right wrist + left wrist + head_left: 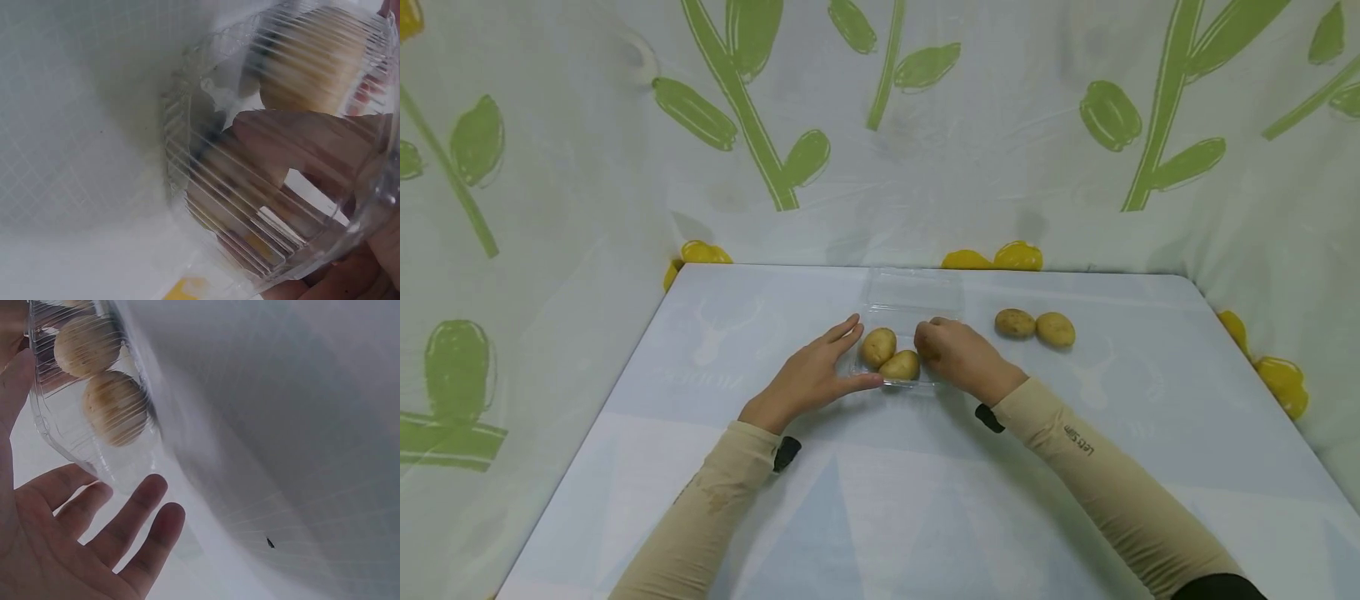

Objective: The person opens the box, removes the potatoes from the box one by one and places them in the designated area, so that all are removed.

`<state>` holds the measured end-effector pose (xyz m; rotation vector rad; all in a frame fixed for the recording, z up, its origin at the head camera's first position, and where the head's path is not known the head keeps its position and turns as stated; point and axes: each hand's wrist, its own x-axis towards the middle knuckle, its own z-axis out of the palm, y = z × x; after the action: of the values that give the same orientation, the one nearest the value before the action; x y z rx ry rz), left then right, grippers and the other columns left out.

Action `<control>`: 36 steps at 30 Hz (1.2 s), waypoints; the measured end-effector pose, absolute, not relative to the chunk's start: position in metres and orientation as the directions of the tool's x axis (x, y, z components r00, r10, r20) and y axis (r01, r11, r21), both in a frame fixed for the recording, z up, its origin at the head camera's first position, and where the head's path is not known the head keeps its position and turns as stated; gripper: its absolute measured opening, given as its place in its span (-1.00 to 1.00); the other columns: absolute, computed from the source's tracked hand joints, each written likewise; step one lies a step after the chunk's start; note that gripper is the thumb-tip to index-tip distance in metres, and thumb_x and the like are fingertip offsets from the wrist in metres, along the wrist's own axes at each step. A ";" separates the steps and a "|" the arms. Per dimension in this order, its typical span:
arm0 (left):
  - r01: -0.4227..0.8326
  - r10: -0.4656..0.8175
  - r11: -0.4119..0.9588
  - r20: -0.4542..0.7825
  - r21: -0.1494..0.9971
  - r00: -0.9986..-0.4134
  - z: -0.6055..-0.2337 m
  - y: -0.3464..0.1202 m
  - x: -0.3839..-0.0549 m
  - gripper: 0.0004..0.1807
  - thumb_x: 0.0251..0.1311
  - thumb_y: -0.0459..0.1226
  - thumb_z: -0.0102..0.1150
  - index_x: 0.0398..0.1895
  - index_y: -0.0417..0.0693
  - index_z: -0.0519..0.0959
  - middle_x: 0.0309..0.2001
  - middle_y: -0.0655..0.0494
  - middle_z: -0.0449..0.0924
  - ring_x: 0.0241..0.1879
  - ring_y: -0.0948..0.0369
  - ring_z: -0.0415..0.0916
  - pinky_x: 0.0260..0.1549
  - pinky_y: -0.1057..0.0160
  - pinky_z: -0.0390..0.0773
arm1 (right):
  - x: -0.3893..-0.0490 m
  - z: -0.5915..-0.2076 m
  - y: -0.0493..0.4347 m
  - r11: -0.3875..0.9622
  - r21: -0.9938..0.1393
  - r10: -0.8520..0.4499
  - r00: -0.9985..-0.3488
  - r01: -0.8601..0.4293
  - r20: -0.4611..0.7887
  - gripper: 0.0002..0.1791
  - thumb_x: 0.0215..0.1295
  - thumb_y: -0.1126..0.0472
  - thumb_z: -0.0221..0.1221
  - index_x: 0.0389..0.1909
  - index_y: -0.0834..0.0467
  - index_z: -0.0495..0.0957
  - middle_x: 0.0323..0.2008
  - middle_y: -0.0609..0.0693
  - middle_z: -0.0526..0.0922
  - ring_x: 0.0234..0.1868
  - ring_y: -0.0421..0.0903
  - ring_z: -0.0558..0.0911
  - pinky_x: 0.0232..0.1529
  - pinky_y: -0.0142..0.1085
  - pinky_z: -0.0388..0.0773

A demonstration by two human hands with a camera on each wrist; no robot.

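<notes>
A clear plastic box (913, 384) with ribbed walls stands on the table, its hinged lid (914, 292) laid back. Two potatoes (878, 347) lie against each other in its left half. My left hand (808, 371) spreads around the left end, thumb along the near rim and fingers at the far left side, relaxed. Its outer fingers (147, 500) stand apart from the plastic in the left wrist view. Over the right half, my right hand (958, 354) curls its fingers down into the box. Through the ribbed wall they show around a tan potato (234, 172), partly hidden and blurred.
Two more potatoes (1034, 327) sit side by side on the table to the right of the box. The pale table (880, 517) ends at the back against a patterned cloth wall (880, 167), which also encloses both sides.
</notes>
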<state>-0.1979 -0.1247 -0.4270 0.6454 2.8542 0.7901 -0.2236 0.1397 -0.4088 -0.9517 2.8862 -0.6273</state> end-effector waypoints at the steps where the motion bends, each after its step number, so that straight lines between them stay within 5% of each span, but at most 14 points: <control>1: 0.369 0.428 0.774 0.005 0.514 -0.904 -0.427 -0.125 -0.198 0.11 0.11 0.45 0.16 0.60 0.04 0.14 0.61 0.30 -0.06 0.54 0.12 0.05 0.42 -0.04 0.23 | -0.223 -0.409 0.140 0.726 -0.384 -0.582 -0.807 -0.571 0.098 -0.80 0.18 0.51 0.32 -0.22 0.23 0.62 -0.23 0.08 0.65 -0.19 -0.01 0.63 -0.13 -0.18 0.64; 9: 0.369 0.428 0.776 0.003 0.512 -0.904 -0.427 -0.124 -0.198 0.12 0.11 0.45 0.15 0.60 0.04 0.14 0.61 0.29 -0.06 0.54 0.11 0.07 0.41 -0.05 0.24 | -0.224 -0.415 0.140 0.710 -0.336 -0.603 -0.780 -0.619 0.164 -0.75 0.17 0.56 0.27 -0.17 0.27 0.58 -0.25 0.12 0.64 -0.24 -0.01 0.61 -0.20 -0.20 0.64; 14: 0.371 0.428 0.778 0.004 0.508 -0.904 -0.428 -0.124 -0.198 0.13 0.10 0.47 0.13 0.60 0.05 0.14 0.61 0.31 -0.07 0.54 0.11 0.07 0.41 -0.06 0.25 | -0.224 -0.416 0.141 0.720 -0.319 -0.600 -0.784 -0.616 0.159 -0.63 0.23 0.54 0.25 0.07 0.35 0.61 -0.08 0.21 0.66 -0.13 0.04 0.66 -0.07 -0.17 0.66; 24: 0.379 0.427 0.777 0.021 0.503 -0.904 -0.426 -0.124 -0.199 0.10 0.13 0.43 0.17 0.59 0.02 0.16 0.61 0.27 -0.03 0.53 0.09 0.09 0.41 -0.05 0.25 | -0.223 -0.410 0.143 0.741 -0.384 -0.564 -0.821 -0.551 0.090 -0.56 0.13 0.44 0.42 0.07 0.32 0.63 0.03 0.21 0.62 0.03 0.11 0.63 0.10 -0.08 0.60; 36: 0.373 0.429 0.778 0.006 0.505 -0.903 -0.424 -0.123 -0.199 0.10 0.12 0.42 0.18 0.59 0.02 0.14 0.61 0.28 -0.05 0.53 0.09 0.08 0.40 -0.07 0.26 | -0.221 -0.406 0.146 0.713 -0.408 -0.547 -0.816 -0.570 0.184 -0.44 0.17 0.40 0.43 0.21 0.30 0.56 0.08 0.23 0.58 0.06 0.13 0.62 0.12 -0.06 0.60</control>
<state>-0.1988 -0.1228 -0.4237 0.6467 2.8583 0.7768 -0.2214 0.1464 -0.4060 -0.9638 2.9532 -0.7302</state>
